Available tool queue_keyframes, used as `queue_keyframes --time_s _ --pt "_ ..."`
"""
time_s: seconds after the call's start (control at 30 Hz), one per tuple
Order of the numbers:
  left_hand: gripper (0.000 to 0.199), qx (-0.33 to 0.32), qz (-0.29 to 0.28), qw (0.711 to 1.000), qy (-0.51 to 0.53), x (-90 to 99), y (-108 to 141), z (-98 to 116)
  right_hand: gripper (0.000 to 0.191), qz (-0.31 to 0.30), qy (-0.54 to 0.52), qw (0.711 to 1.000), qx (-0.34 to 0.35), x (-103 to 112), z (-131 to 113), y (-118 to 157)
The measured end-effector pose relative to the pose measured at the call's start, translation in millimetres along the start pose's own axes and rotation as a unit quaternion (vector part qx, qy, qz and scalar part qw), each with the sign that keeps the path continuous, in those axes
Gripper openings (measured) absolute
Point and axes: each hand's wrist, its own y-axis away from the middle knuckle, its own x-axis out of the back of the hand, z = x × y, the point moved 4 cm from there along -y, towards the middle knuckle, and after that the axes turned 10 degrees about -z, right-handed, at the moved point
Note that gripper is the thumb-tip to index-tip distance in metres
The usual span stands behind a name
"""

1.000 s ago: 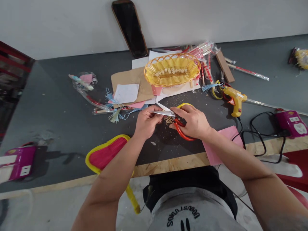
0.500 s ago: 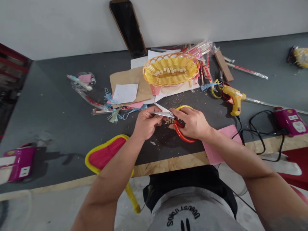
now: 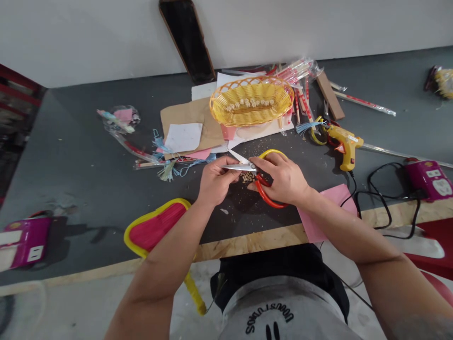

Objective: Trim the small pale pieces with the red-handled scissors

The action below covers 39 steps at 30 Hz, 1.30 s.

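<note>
In the head view my right hand (image 3: 285, 177) grips a pair of scissors (image 3: 271, 194) with red and yellow handles; the blades are parted and point left. My left hand (image 3: 216, 182) is pinched closed beside the blades. Whatever its fingertips hold is small, pale and mostly hidden. Beneath the blades, a little heap of tan cut pieces (image 3: 248, 177) lies on the dark table. Beyond my hands, a yellow woven basket (image 3: 253, 118) holds a row of small pale bits.
A yellow glue gun (image 3: 348, 147) lies to the right, its black cord trailing to a purple box (image 3: 427, 180). Pink paper (image 3: 327, 208) is under my right forearm. A red fan with yellow edging (image 3: 155, 224) overhangs the table's front edge. A phone (image 3: 187, 40) leans on the wall.
The scissor blades have closed slightly, and the yellow handle has shifted a little. Both hands stay in nearly the same place.
</note>
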Motion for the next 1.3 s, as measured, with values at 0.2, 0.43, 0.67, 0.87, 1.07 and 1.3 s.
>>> queue_keyframes --time_s 0.2,0.43,0.67,0.87,1.07,1.3 --pt "0.009 0.001 -0.019 1.0 -0.023 2.7 1.7 -0.2 0.057 0.007 -0.018 1.0 0.025 -2.4 -0.7 0.4" --pt "0.015 0.011 -0.014 1.0 -0.003 -0.9 2.6 1.5 0.054 -0.002 0.015 1.0 0.003 -2.4 -2.3 2.9" --pt "0.027 0.021 -0.002 1.0 0.022 -4.2 2.4 3.0 0.058 0.011 0.006 1.0 0.002 -2.3 0.2 0.4" --pt "0.026 0.01 -0.001 1.0 0.03 -5.0 1.6 1.8 0.066 0.047 -0.027 0.997 -0.057 -2.5 8.6 -0.1" --pt "0.02 -0.002 -0.003 1.0 -0.008 -1.9 3.2 -1.5 0.061 0.016 0.0 0.999 -0.048 -4.9 11.4 -2.4" --pt "0.008 -0.024 -0.008 0.999 -0.033 4.1 2.7 -3.4 0.078 -0.012 0.024 0.999 -0.046 -3.8 7.9 -1.5"
